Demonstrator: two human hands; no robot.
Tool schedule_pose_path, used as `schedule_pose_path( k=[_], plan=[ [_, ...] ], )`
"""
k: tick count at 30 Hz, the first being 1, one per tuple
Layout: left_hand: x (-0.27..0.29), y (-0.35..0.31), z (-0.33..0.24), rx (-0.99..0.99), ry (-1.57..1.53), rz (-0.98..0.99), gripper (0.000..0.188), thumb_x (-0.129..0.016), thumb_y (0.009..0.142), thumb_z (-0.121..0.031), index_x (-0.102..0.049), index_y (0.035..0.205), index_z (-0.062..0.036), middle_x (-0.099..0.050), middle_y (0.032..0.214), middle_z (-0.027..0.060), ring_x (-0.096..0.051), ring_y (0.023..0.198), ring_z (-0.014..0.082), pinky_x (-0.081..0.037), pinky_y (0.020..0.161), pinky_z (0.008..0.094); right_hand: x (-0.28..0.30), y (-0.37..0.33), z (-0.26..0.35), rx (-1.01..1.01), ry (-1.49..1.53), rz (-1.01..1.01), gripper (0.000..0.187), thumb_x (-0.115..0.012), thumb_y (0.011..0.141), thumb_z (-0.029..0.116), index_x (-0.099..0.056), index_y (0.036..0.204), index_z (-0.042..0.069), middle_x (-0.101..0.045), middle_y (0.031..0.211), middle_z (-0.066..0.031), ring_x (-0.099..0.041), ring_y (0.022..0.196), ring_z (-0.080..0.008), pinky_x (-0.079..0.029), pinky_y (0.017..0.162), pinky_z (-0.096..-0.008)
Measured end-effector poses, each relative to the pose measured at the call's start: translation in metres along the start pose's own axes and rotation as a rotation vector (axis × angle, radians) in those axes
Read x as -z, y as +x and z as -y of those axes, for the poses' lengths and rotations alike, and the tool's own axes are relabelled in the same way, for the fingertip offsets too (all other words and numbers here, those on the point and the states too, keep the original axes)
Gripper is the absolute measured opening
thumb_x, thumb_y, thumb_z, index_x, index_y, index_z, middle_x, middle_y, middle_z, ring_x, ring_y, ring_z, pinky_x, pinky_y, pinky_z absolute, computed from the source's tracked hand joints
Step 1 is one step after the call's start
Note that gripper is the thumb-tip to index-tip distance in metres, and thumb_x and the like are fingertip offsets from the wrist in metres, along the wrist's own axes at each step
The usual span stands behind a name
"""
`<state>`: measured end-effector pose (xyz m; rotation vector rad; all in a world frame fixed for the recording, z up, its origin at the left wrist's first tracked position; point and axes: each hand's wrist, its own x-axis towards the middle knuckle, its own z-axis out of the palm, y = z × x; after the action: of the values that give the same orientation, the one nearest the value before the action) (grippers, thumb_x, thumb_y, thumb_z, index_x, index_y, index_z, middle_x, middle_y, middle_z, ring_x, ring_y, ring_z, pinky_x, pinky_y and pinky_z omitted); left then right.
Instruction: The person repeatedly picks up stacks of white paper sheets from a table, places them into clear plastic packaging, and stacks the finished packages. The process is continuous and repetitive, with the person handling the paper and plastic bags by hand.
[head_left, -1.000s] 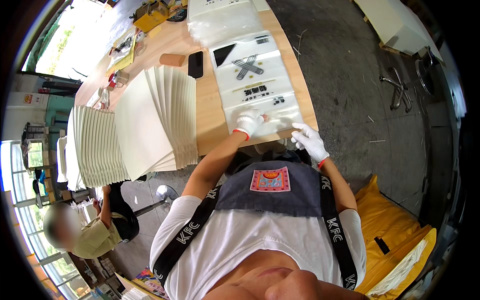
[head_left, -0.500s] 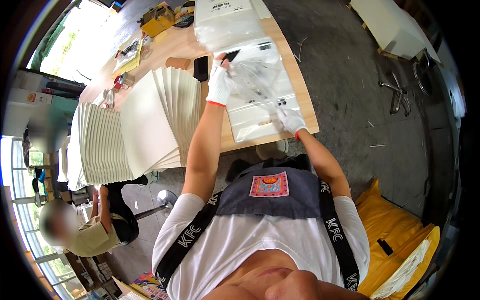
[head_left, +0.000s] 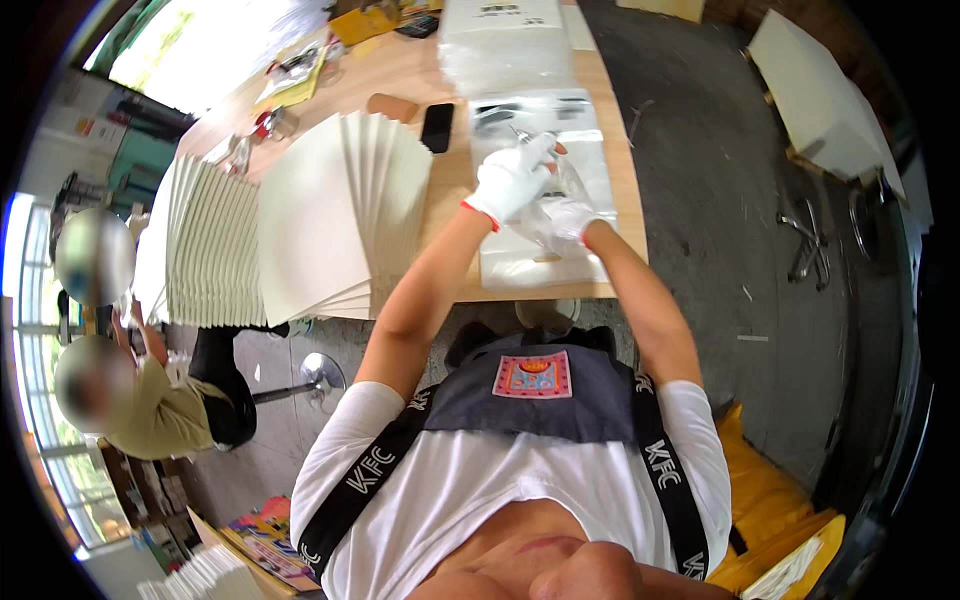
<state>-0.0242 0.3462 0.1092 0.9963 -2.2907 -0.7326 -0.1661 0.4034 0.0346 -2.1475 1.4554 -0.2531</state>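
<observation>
My left hand [head_left: 512, 183], in a white glove with a red cuff and bare fingertips, is closed on a crumpled clear plastic bag [head_left: 572, 185]. Close beside it, my right hand [head_left: 566, 218], gloved the same way, grips the lower part of that bag; its fingers are partly covered by the film. Both hands are just above a flat pile of clear plastic bags [head_left: 510, 270] with dark print, lying along the right side of the table. A small dark-tipped thing by my left fingertips is too blurred to name.
Fanned stacks of white card sheets [head_left: 315, 215] stand left on the wooden table [head_left: 455, 215], with a black phone [head_left: 437, 128] behind them. More wrapped packs [head_left: 505, 55] lie at the far end. Another person [head_left: 165, 405] sits at the left; a swivel-chair base [head_left: 803, 240] stands right.
My left hand has come right and nearer, my right hand slightly away from me, so they now meet. The bag stretched between them is bunched up. The view has shifted a little.
</observation>
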Motion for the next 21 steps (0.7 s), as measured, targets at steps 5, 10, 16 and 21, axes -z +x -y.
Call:
schedule_pose_path(
  k=[5,10,16,21],
  plan=[
    [0.031,-0.076,-0.022,-0.212,0.272,-0.374,0.05,-0.078,0.07,-0.019,-0.061,0.116,-0.012,-0.06,0.118,0.009,-0.055,0.112,0.0308,-0.045,0.096,0.043,0.074,-0.045,0.021,-0.085,0.032,0.09,0.04,-0.051,0.095,0.043,-0.07,0.107,0.01,-0.069,0.109,-0.0119,-0.066,0.097,-0.0228,-0.05,0.084,-0.0363],
    [0.056,-0.194,-0.015,-0.146,0.338,-0.443,0.034,-0.078,0.063,-0.012,-0.068,0.095,-0.0068,-0.065,0.112,0.0104,-0.058,0.111,0.032,-0.044,0.1,0.0476,0.093,-0.034,0.111,-0.001,0.539,0.087,0.033,-0.054,0.096,0.036,-0.067,0.106,0.008,-0.07,0.095,-0.0074,-0.066,0.083,-0.0197,-0.05,0.074,-0.0313],
    [0.065,-0.282,0.026,0.205,0.634,-0.584,0.037,-0.076,0.059,-0.006,-0.062,0.093,-0.0087,-0.057,0.126,0.0108,-0.05,0.119,0.0341,-0.04,0.102,0.0499,-0.036,0.056,0.179,0.014,0.842,0.415,0.048,-0.048,0.099,0.049,-0.064,0.107,0.005,-0.065,0.081,-0.0017,-0.058,0.066,-0.0087,-0.048,0.061,-0.024],
    [0.067,-0.293,0.033,0.215,0.641,-0.621,0.035,-0.076,0.061,-0.007,-0.062,0.094,-0.0072,-0.056,0.124,0.0094,-0.05,0.118,0.0336,-0.039,0.102,0.0485,-0.055,0.086,0.221,-0.068,0.748,0.383,0.055,-0.055,0.092,0.056,-0.065,0.095,0.003,-0.061,0.07,-0.0015,-0.056,0.061,-0.0093,-0.045,0.057,-0.0233]
  ],
)
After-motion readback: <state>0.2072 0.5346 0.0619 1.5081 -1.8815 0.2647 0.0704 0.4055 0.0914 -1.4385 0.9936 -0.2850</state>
